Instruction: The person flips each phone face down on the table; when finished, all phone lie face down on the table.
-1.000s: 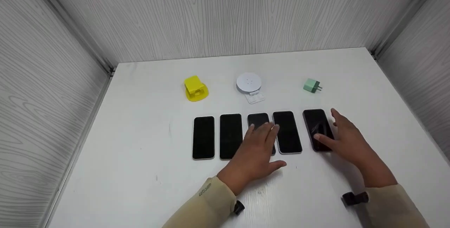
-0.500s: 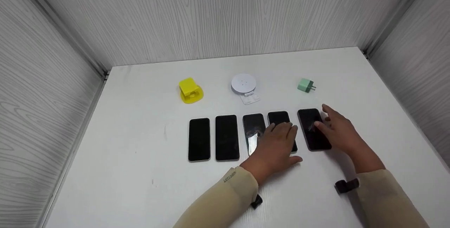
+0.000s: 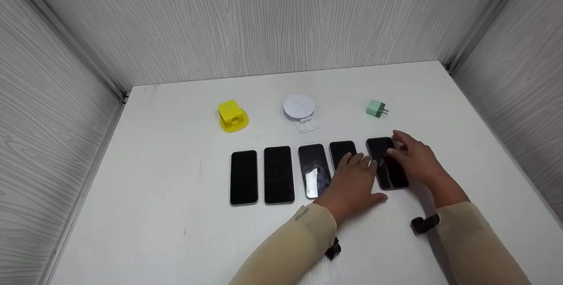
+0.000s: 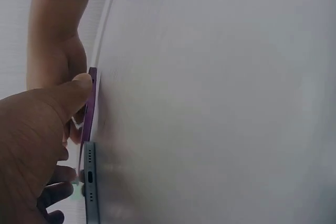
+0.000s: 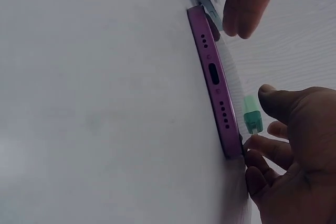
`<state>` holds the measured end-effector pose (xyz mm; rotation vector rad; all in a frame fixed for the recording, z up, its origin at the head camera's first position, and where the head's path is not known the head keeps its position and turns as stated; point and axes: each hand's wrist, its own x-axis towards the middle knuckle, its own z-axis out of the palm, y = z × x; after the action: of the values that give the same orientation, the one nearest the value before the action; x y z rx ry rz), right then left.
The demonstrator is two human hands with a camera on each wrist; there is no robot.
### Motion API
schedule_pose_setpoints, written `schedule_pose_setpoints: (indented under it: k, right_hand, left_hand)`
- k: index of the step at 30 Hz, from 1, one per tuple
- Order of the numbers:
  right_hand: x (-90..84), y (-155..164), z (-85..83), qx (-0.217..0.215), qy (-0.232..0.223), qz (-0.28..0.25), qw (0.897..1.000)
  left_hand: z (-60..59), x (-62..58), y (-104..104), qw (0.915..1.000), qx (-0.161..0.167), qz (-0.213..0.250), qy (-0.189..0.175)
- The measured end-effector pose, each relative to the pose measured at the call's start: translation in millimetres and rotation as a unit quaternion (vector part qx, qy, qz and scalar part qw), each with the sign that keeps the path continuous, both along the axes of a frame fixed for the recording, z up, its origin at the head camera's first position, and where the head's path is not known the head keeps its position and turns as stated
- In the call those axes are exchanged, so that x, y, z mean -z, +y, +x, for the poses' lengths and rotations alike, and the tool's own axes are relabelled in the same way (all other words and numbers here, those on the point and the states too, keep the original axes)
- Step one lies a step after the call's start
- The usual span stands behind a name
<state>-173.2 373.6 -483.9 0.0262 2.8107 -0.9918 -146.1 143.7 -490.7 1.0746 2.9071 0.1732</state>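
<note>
A row of dark-screened smartphones lies face up on the white table. My left hand (image 3: 354,184) is palm down over the phone second from the right (image 3: 342,149), fingers over its screen and thumb out to the side. At the right end lies a purple-sided phone (image 3: 393,173). My right hand (image 3: 415,159) is at its right edge, with the thumb above the screen. In the right wrist view, bent fingertips (image 5: 254,177) sit by the end of the purple side, and the thumb is apart from it. A grey-blue phone edge (image 4: 90,182) shows beneath my left fingers in the left wrist view.
Behind the row stand a yellow phone holder (image 3: 232,115), a white round-topped stand (image 3: 299,107) and a green plug adapter (image 3: 376,108). More phones lie to the left, among them a black one (image 3: 279,175). Wood-grain panels (image 3: 281,21) enclose the back and sides.
My left hand has moved right, from the middle phone to the one second from the right. My right thumb and fingers have drawn closer together at the end phone. The view has shifted slightly.
</note>
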Motion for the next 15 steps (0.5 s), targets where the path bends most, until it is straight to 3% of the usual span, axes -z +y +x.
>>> schedule_pose_setpoints:
  k: [6,15]
  right_hand:
    - [0.9,1.5,-3.5,0.000,-0.009,-0.017,1.000]
    - [2.0,1.4,-3.7,0.009,-0.012,-0.049,0.999]
  left_hand:
    - [-4.1,5.2,-2.1,0.9994,-0.003,0.022,-0.028]
    - [-9.6,10.4,-1.9,0.9992,-0.002,0.028,-0.028]
